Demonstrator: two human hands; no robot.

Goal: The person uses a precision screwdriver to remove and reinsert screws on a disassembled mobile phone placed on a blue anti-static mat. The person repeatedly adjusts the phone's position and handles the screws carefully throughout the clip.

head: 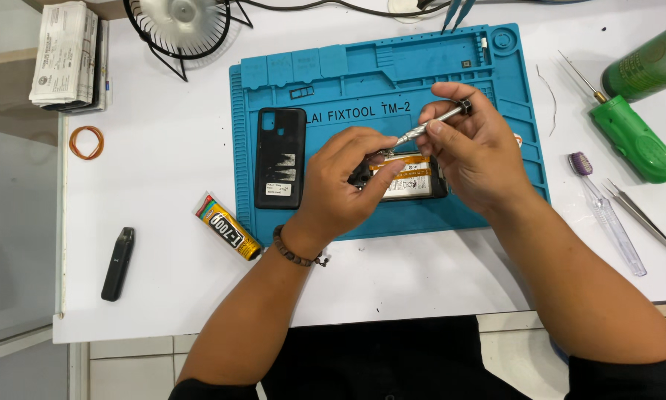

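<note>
An opened phone [414, 181] with its orange-and-white battery showing lies on the blue repair mat [496, 118]. My left hand [344, 181] rests on the phone's left end and pins it down. My right hand [470, 152] grips a slim metal screwdriver [433, 122], tilted, with its tip down near the phone's top edge between the two hands. The phone's black back cover [280, 157] lies inside-up on the mat just left of my left hand. Much of the phone is hidden under both hands.
A yellow-and-black glue tube [225, 226] lies off the mat's lower left corner, a small black stick-shaped device [117, 263] farther left. A green tool [633, 137], a clear toothbrush [607, 215] and tweezers [644, 218] lie at right. A small fan [177, 26] stands at the back.
</note>
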